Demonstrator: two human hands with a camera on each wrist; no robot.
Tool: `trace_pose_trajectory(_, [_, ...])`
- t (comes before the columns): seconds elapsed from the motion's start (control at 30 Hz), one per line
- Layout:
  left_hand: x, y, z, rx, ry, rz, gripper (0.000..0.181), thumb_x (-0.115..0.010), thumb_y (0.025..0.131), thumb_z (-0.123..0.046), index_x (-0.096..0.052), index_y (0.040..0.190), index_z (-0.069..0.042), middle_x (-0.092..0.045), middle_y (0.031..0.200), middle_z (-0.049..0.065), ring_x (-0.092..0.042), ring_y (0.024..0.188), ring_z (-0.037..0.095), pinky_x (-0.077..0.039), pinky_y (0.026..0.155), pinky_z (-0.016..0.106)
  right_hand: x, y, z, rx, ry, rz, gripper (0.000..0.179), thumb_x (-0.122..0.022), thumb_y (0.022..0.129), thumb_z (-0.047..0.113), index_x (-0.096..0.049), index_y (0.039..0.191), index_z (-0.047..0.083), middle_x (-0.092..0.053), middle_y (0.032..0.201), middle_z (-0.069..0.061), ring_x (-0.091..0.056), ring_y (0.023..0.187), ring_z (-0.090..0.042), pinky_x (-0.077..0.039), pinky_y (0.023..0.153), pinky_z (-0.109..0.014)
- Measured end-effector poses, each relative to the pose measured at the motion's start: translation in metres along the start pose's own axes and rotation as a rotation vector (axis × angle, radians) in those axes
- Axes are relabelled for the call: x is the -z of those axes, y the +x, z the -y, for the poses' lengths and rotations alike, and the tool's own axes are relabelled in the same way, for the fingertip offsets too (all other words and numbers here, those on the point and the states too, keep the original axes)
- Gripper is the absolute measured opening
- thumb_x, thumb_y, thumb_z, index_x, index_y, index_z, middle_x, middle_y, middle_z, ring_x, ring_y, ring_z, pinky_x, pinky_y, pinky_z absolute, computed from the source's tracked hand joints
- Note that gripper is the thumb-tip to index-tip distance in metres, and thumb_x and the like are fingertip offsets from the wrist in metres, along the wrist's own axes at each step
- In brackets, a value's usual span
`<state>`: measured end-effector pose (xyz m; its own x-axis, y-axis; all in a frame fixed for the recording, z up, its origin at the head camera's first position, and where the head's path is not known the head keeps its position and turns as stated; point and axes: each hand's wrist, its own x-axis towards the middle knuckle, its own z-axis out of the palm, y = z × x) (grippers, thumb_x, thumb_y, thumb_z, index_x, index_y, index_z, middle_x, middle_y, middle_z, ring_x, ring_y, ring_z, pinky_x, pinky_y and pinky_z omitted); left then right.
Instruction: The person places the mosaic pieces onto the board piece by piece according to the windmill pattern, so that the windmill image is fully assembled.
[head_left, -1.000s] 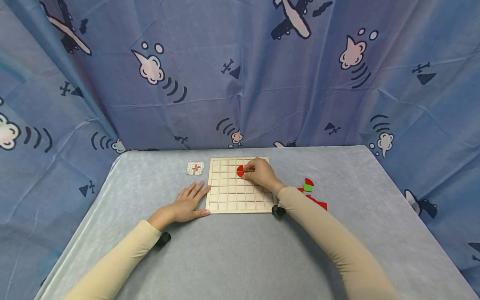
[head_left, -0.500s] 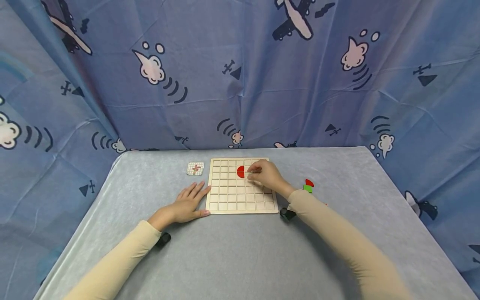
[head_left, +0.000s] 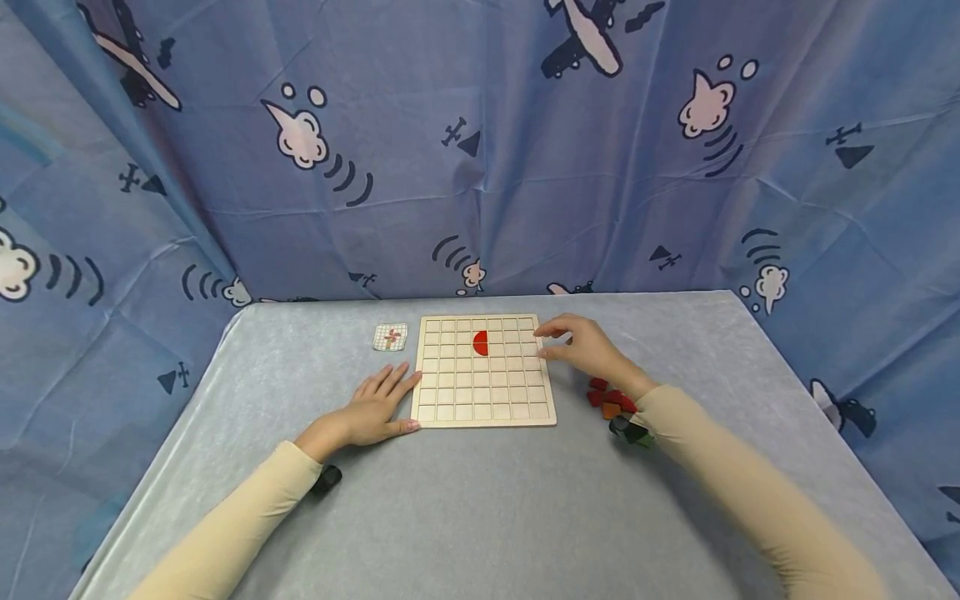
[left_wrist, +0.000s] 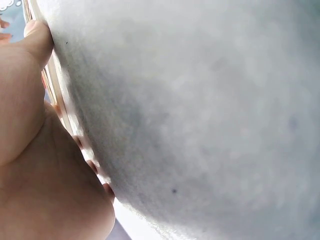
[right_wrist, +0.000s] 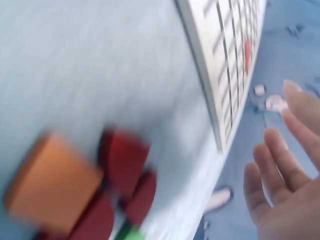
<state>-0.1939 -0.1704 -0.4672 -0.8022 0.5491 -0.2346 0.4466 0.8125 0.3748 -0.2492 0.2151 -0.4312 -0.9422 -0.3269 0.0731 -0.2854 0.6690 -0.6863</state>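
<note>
A pale wooden grid board [head_left: 483, 392] lies on the table, two red quarter-round pieces [head_left: 481, 343] on its upper part together making a half disc. My left hand [head_left: 367, 412] rests with fingers spread, fingertips and thumb at the board's left edge; the left wrist view shows its palm side [left_wrist: 30, 150] low over the cloth. Off the board's upper right edge, my right hand [head_left: 588, 346] hangs in the air, fingers loosely bent and nothing between them. Below its wrist lie loose red pieces [head_left: 628, 404] and an orange square block [right_wrist: 55, 185], partly hidden by the arm.
A small card [head_left: 391, 337] printed with a pinwheel on a grid lies left of the board. A green piece [right_wrist: 131, 235] sits among the loose ones. Grey-white cloth [head_left: 450, 517] covers the table, and a blue patterned curtain [head_left: 420, 192] hangs behind it.
My right hand has moved right, away from the red pieces and off the board, its fingers parting. The two red pieces stay on the grid. My left hand has kept its place.
</note>
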Motion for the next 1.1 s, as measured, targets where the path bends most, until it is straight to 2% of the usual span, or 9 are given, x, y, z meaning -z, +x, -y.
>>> trace_pose_trajectory(0.23, [-0.002, 0.000, 0.001, -0.003, -0.003, -0.007, 0.082, -0.055, 0.098, -0.048, -0.013, 0.160, -0.014, -0.002, 0.168, 0.018, 0.000, 0.154, 0.045, -0.009, 0.120, 0.067, 0.030, -0.019, -0.033, -0.048, -0.051, 0.002, 0.038, -0.074, 0.090, 0.018, -0.067, 0.127, 0.010, -0.064, 0.128, -0.010, -0.057, 0.117, -0.032, -0.049, 0.093, -0.045])
trace_pose_trajectory(0.4, [-0.002, 0.001, 0.002, -0.024, -0.029, -0.019, 0.083, -0.056, 0.098, -0.049, -0.014, 0.160, -0.013, -0.003, 0.167, 0.021, -0.001, 0.153, 0.047, -0.008, 0.119, 0.069, 0.043, -0.034, -0.052, -0.081, -0.056, 0.006, 0.038, -0.073, 0.091, 0.018, -0.067, 0.127, 0.010, -0.062, 0.129, -0.012, -0.054, 0.119, -0.035, -0.049, 0.095, -0.050])
trace_pose_trajectory(0.6, [-0.002, 0.000, 0.004, -0.045, -0.073, -0.027, 0.085, -0.053, 0.097, -0.055, -0.014, 0.160, -0.013, -0.003, 0.167, 0.022, -0.001, 0.152, 0.048, -0.006, 0.117, 0.070, 0.049, -0.048, -0.067, -0.077, -0.060, 0.016, 0.036, -0.073, 0.090, 0.018, -0.068, 0.124, 0.008, -0.061, 0.129, -0.016, -0.055, 0.119, -0.038, -0.048, 0.097, -0.057])
trace_pose_trajectory(0.83, [-0.006, 0.001, 0.007, -0.039, -0.071, -0.030, 0.085, -0.051, 0.097, -0.058, -0.013, 0.161, -0.016, -0.001, 0.168, 0.018, 0.002, 0.154, 0.045, -0.004, 0.119, 0.068, 0.052, -0.059, -0.080, -0.088, -0.054, 0.026, 0.036, -0.072, 0.091, 0.017, -0.068, 0.126, 0.008, -0.059, 0.132, -0.018, -0.053, 0.122, -0.039, -0.046, 0.099, -0.060])
trace_pose_trajectory(1.1, [-0.011, 0.005, 0.011, -0.019, -0.040, -0.034, 0.083, -0.054, 0.098, -0.051, -0.010, 0.161, -0.018, 0.002, 0.169, 0.014, 0.004, 0.155, 0.041, -0.005, 0.120, 0.067, 0.058, -0.067, -0.089, -0.104, -0.067, 0.017, 0.039, -0.072, 0.091, 0.021, -0.066, 0.128, 0.007, -0.057, 0.134, -0.020, -0.049, 0.125, -0.038, -0.044, 0.101, -0.062])
